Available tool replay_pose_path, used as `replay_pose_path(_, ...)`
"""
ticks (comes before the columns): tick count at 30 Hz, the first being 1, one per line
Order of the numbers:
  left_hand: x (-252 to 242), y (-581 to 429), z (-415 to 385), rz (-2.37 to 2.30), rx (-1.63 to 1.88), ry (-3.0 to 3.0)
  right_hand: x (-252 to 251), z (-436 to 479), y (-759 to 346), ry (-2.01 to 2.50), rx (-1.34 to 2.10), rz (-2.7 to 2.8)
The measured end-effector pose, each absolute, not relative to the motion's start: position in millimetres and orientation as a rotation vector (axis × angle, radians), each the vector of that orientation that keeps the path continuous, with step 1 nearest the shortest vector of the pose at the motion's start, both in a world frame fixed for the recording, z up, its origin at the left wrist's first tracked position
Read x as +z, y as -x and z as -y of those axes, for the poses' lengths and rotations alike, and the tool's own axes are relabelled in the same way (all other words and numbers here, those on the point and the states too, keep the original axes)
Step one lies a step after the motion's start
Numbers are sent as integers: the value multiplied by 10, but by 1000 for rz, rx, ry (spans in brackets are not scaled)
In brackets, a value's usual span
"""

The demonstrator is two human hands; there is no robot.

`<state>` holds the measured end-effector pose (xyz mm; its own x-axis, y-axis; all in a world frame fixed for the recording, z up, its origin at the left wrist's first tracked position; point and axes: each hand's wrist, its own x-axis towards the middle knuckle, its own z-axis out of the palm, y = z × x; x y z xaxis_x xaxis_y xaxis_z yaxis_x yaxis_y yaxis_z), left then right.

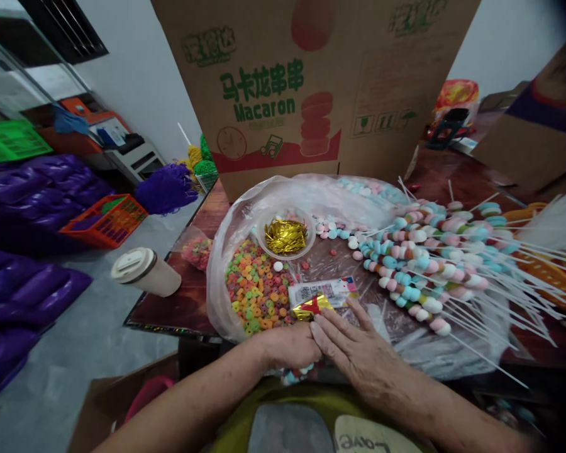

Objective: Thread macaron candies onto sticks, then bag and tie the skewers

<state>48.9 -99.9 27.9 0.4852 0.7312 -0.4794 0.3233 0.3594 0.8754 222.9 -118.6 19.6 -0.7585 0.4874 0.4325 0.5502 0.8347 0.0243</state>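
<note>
My left hand [292, 345] is closed in a fist at the near edge of the table. Blue, white and pink candies [298, 375] show just under it, on what looks like a candy skewer; the grip itself is hidden. Over its knuckles lies my right hand [358, 352], fingers stretched out, some touching the fist. Gold foil with a red bow [314, 306] sticks out above the hands. Behind that lies a white printed label card [321, 293]. Colourful ring candies [259, 289] are heaped to the left, below a clear tub of gold twist ties [285, 236].
Candy skewers [419, 258] with white sticks are piled on the right. A large cardboard box [264, 141] blocks the back. A lidded paper cup [146, 272] stands at the left table edge. Clear plastic sheeting [221, 245] rings the candies. On the floor is an orange crate [106, 223].
</note>
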Motion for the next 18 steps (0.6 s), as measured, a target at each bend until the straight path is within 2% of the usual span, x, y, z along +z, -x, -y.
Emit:
replay_pose_path(4,282,-408,915,-790,-37,-1244,125,1271,-2153,730,-267,2742)
replay_pose_path(7,328,-401,832,-673,-236,-1365,80,1274,-2169,774,-163,2781)
replay_pose_path(9,366,-432,819,-764,-329,-1735,48,1280,-2185,994,162,2719)
replay_pose_path(11,384,-466,856,-902,-274,-2262,31,1300,-2199,1250,812,2471)
replay_pose_path(13,367,-471,919,-884,-88,-2678,46,1308,-2220,1370,1545,1990)
replay_pose_path(15,325,-440,975,-738,132,-2835,90,1252,-2269,1339,2026,1598)
replay_pose_path(16,301,-417,991,-734,230,-2807,113,1187,-2309,1319,2090,1539)
replay_pose_path(17,277,-395,998,-815,332,-2708,128,1098,-2359,1329,2016,1591)
replay_pose_path(18,256,-377,996,-960,436,-2534,128,990,-2416,1371,1804,1726)
